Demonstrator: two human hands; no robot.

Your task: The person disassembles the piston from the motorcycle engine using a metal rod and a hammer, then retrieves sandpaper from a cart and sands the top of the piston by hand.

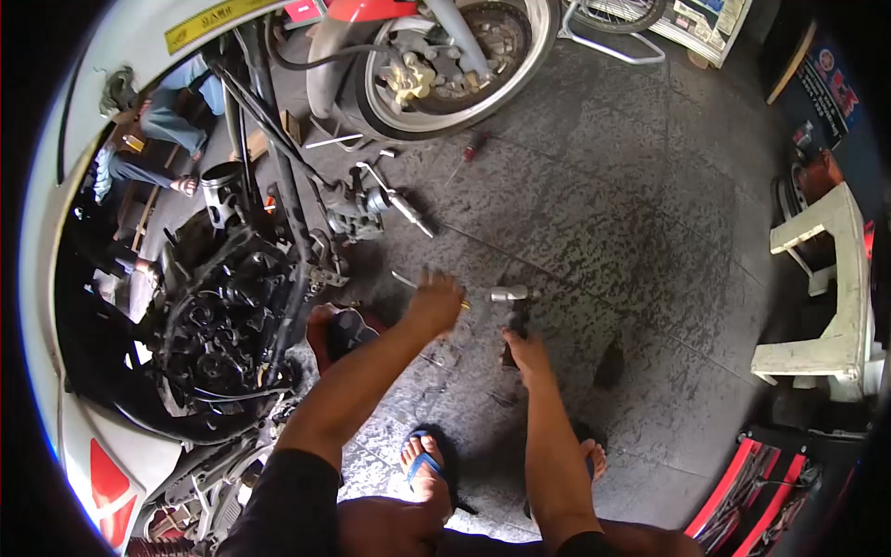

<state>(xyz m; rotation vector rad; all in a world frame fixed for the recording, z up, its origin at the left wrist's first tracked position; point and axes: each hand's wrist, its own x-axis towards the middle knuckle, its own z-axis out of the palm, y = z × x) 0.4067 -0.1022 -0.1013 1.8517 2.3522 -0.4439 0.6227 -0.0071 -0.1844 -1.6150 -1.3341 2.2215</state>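
My left hand (436, 302), slightly blurred, is closed around a screwdriver (402, 278); its thin pale shaft points left and a bit of yellow shows at the other side of the fist. My right hand (528, 356) grips the dark handle of a hammer (508, 293), whose silver head is uppermost. Both hands are above the dark stone floor, a short way apart. Left of them is an opened motorcycle engine (223, 325) with a piston (221, 193) standing up from it. A carburetor-like metal part (355, 215) sits beyond my left hand.
A wrench-like tool (405, 212) and a red-handled screwdriver (475, 146) lie on the floor (631, 186). A motorcycle wheel (455, 74) stands ahead. At right are a white stool (845, 288) and a red toolbox (756, 492). Another person's legs (176, 111) show behind the frame.
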